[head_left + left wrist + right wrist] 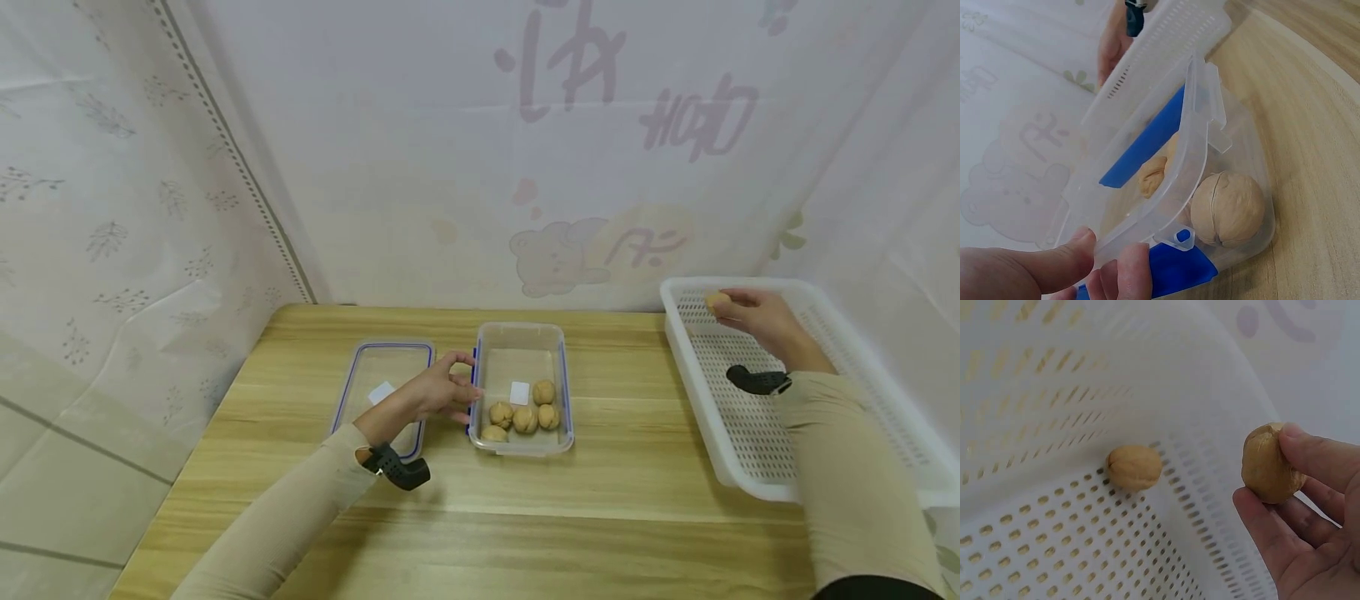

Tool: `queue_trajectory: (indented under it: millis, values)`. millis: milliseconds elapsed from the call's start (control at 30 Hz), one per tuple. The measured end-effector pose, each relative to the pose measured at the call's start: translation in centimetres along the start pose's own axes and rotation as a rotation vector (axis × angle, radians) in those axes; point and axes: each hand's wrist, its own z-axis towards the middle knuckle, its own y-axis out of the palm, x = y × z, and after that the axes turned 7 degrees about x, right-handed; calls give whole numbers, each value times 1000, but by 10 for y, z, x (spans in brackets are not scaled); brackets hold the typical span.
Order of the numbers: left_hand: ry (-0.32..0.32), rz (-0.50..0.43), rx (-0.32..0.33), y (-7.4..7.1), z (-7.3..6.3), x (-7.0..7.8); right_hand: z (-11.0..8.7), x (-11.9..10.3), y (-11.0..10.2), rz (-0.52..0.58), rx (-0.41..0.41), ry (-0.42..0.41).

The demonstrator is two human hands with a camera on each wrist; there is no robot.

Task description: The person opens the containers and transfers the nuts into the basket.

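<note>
At the left side of a clear plastic food container (517,350), my left hand (438,389) holds the rim. In the left wrist view its thumb (1075,253) lies at the rim and its fingertips (1134,269) meet the blue side clasp (1179,270). Several walnuts (525,419) sit in the near part of the container, beside a small white square. Over the far left corner of a white perforated basket (693,400), my right hand (765,321) pinches a walnut (1269,464) between thumb and fingers. Another walnut (1135,467) lies on the basket floor.
A clear lid with a blue seal (360,367) lies left of the container, partly under my left forearm. The wooden table (480,517) meets a printed cloth backdrop (420,167) at its far edge. The basket stands at the table's right side.
</note>
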Motion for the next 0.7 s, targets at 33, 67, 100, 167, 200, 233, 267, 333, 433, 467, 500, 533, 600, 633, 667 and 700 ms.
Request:
queue_trajectory:
  millis: [33,67,100,167,200,233,267,333,433,467,500,533,600,633,667,700]
  values:
    - [-2,0,2,0,-1,0,0,3,0,13,7,0]
    - [-3,-1,1,0,-1,0,0,6,0,20,11,1]
    - [-4,-2,0,0,-1,0,0,9,0,16,13,-3]
    - [-5,-3,0,0,-1,1,-1,13,-1,36,12,2]
    - [-5,-2,1,0,-1,0,-1,15,-1,30,10,6]
    - [-6,-3,1,0,-1,0,-1,17,-1,11,7,13]
    - [-6,-2,2,0,-1,0,-2,19,-1,-16,3,20]
    - [-6,0,3,0,-1,0,-2,22,-1,-71,-7,38]
    - [-7,-2,2,0,0,0,-2,25,0,-167,-10,58]
    - [-7,-2,1,0,0,0,-2,26,0,-188,-4,60]
    - [-7,-3,-1,0,0,0,-3,26,1,-227,-4,60]
    - [-8,-3,-1,0,0,1,-3,27,2,-254,4,59]
    - [-10,0,0,0,0,1,-3,27,3,-318,10,57]
    - [-13,2,0,0,0,1,-4,28,4,-348,14,53]
    - [-17,2,1,0,0,2,-4,29,5,-365,17,53]
    - [-22,2,2,-1,0,2,-4,30,5,-378,11,53]
